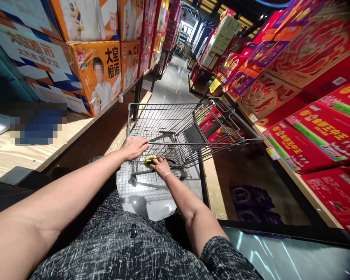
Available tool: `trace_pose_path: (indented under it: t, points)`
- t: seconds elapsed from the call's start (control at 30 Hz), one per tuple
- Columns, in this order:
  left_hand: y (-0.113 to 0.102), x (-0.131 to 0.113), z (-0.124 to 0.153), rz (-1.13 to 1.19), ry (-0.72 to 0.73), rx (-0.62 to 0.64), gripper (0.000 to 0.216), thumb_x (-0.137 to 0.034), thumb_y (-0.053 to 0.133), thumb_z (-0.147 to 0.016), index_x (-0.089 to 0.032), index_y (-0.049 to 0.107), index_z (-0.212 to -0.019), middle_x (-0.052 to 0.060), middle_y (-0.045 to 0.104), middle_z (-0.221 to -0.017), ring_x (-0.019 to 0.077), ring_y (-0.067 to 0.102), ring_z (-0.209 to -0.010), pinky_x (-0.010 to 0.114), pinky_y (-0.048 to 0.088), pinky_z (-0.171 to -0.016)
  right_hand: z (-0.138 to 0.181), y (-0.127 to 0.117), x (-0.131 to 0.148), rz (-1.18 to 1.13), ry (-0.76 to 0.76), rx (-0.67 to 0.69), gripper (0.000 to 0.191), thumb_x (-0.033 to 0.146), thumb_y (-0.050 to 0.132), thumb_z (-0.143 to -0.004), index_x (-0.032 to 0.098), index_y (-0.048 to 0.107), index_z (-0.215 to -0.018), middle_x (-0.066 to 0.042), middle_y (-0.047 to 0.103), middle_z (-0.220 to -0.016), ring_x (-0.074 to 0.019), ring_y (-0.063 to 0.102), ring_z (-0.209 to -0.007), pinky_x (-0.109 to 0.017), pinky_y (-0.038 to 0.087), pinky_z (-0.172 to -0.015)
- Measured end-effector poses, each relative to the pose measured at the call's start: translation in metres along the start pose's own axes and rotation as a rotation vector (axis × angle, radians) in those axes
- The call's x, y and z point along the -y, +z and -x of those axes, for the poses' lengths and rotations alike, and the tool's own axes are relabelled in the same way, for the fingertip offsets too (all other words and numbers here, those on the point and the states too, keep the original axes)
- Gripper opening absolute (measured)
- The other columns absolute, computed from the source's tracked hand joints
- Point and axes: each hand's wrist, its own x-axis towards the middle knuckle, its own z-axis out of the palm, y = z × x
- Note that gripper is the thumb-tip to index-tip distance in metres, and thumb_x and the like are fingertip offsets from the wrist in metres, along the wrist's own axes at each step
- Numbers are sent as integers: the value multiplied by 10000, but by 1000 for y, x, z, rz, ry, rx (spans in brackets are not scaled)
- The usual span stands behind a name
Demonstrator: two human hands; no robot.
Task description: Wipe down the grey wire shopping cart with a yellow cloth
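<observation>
A metal wire shopping cart (169, 123) stands sideways in front of my body in the aisle. My left hand (135, 148) rests over the top rim on its near side, fingers curled round the wire near the left corner. Lower on the same side, my right hand (161, 165) presses a bunched yellow cloth (149, 161) against the wires; its fingertips are partly hidden. A thin bracelet circles the right wrist. The cart's handle end points right, and through the mesh I see no goods in the basket.
Orange drink cartons (100, 77) are stacked on a wooden shelf (72, 130) at the left. Red gift boxes (323, 124) fill the right shelf, with purple packs (252, 198) below it. A tiled aisle (175, 74) runs away between the shelves.
</observation>
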Motion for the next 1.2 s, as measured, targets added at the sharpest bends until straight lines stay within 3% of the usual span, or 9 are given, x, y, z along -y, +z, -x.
trace_pose_path:
  t: [0.1,0.27,0.47,0.57,0.67,0.83,0.97,1.1,1.2]
  points:
    - [-2,6,-3,-2,0,9,532,-521,227,-991,-246,529,-1332,75,607,-1299,250,496,-1243,444,250,-1058,9,-21,-37,17,58,-34,287,288,498,-981,378,667,-1194,1,521,-1398,-237,377,-1207,-399,329,-963]
    - [0,15,-5,-96,43,9,652,-589,602,-794,-234,499,-1331,108,582,-1304,300,481,-1241,446,237,-1061,45,-58,-96,87,339,-236,300,156,558,-898,344,730,-1056,-35,553,-1343,-255,382,-1218,-414,337,-989]
    - [7,9,-6,-136,36,-17,680,-559,669,-736,-199,485,-1282,120,572,-1274,301,464,-1240,451,205,-1070,53,-86,-110,52,720,-610,532,76,510,-766,270,659,-1238,-92,478,-1358,-284,398,-1200,-437,353,-995]
    - [8,3,-4,-135,41,-16,681,-569,666,-731,-203,477,-1274,114,569,-1262,309,462,-1227,459,205,-1067,20,-97,-78,-19,697,-514,645,57,541,-699,255,596,-1311,-100,491,-1337,-283,393,-1197,-451,305,-1026]
    - [8,-1,-2,-140,33,-23,669,-572,661,-733,-198,483,-1258,125,564,-1261,326,462,-1207,468,228,-1050,-22,-108,-25,-45,455,-334,566,88,542,-786,235,554,-1332,-101,497,-1331,-257,391,-1182,-446,244,-1060]
    - [10,-1,1,-175,8,-57,566,-475,671,-741,-143,518,-1173,164,581,-1187,331,493,-1155,445,282,-1034,-59,-125,21,-59,258,-208,530,171,556,-844,199,481,-1368,-120,553,-1158,-235,457,-1008,-381,341,-893]
    - [7,6,1,-122,54,-53,546,-411,643,-794,-220,480,-1279,109,577,-1261,293,484,-1208,444,271,-1060,-44,-133,-30,-110,230,-118,420,143,595,-793,244,567,-1200,-57,608,-1049,-199,504,-919,-345,343,-828]
    - [3,9,0,-83,61,-28,564,-403,642,-804,-235,474,-1315,91,573,-1294,287,473,-1234,456,239,-1084,-11,-133,-105,-195,361,-18,211,208,619,-797,231,608,-1007,-20,660,-971,-195,535,-940,-345,305,-868]
    - [2,10,-2,-81,65,-22,556,-413,649,-799,-222,491,-1297,94,575,-1286,289,471,-1231,454,245,-1077,5,-130,-132,-167,433,-21,160,221,642,-781,216,616,-938,-14,668,-919,-192,548,-929,-324,284,-854]
